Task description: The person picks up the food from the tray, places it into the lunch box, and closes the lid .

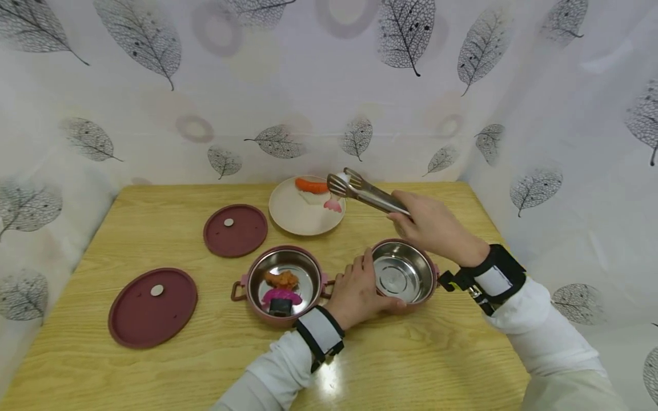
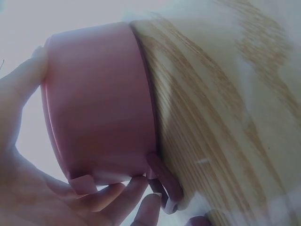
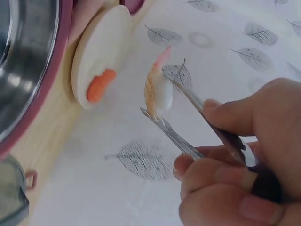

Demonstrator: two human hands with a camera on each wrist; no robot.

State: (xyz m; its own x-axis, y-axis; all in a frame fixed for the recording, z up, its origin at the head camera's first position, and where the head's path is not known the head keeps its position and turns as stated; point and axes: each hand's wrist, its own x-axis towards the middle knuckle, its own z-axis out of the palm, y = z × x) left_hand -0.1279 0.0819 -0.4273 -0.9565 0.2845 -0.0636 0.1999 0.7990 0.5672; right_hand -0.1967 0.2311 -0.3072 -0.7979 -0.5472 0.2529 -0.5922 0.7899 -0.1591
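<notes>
Sushi [image 3: 162, 96] sits in tongs [image 1: 380, 201] beyond the right hand [image 1: 437, 225].

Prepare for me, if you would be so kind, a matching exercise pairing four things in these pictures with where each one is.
Column one
1. tongs
2. orange piece
3. pink-tailed piece
4. left hand

Column two
A. on the plate
B. around the side of the pot on the right
C. in the right hand
D. between the tips of the tongs

Right pairs: 1-C, 2-A, 3-D, 4-B
</notes>
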